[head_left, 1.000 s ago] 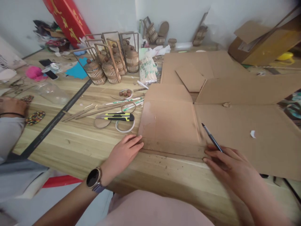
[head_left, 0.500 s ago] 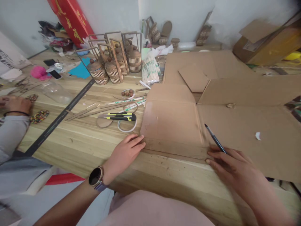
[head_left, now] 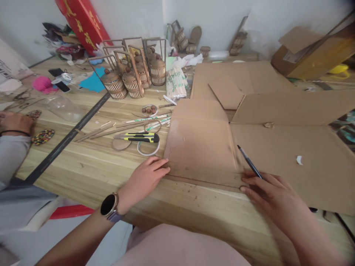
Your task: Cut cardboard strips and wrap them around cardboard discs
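The opened-out cardboard (head_left: 266,147) reaches ahead of both hands; the near edge of its left panel runs crosswise between them, each touching one end, so neither is nearer. The right hand (head_left: 277,195) sits at that edge's right end, thumb and forefinger against it, fingers closed around a pen (head_left: 250,162). The left hand (head_left: 146,179) lays loosely extended fingers, gripping nothing, on the cardboard's near left corner. The pen slants over the cardboard, tip forward and leftward, beside the crease.

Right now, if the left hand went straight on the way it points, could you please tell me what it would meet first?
Probably the cardboard: the left hand has its fingers at a near corner, though contact is hard to judge.
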A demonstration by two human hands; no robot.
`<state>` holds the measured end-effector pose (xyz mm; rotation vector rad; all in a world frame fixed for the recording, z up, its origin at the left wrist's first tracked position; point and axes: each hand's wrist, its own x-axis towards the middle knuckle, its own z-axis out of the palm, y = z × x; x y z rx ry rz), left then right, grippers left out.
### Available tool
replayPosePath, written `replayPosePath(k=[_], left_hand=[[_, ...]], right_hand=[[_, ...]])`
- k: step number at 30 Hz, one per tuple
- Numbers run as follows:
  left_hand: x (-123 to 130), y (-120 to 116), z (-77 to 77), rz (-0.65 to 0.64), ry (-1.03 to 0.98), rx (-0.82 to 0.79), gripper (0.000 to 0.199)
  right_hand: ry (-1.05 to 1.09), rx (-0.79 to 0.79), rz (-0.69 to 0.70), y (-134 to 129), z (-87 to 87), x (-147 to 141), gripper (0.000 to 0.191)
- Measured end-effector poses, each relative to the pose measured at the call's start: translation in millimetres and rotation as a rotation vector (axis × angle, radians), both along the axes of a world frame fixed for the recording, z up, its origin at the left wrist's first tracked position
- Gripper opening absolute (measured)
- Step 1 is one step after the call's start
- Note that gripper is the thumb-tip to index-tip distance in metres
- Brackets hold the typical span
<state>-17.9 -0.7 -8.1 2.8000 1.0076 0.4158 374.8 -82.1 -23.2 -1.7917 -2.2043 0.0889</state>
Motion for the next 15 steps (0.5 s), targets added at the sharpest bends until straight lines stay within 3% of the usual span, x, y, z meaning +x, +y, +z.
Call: replayPosePath(k=[15], left_hand=[[1.7,-0.9,1.1,0.007,0.021,-0.012,0.03]], right_hand=[[-0.018,-0.094,-0.026,2.5,2.8,2.3,0.036]])
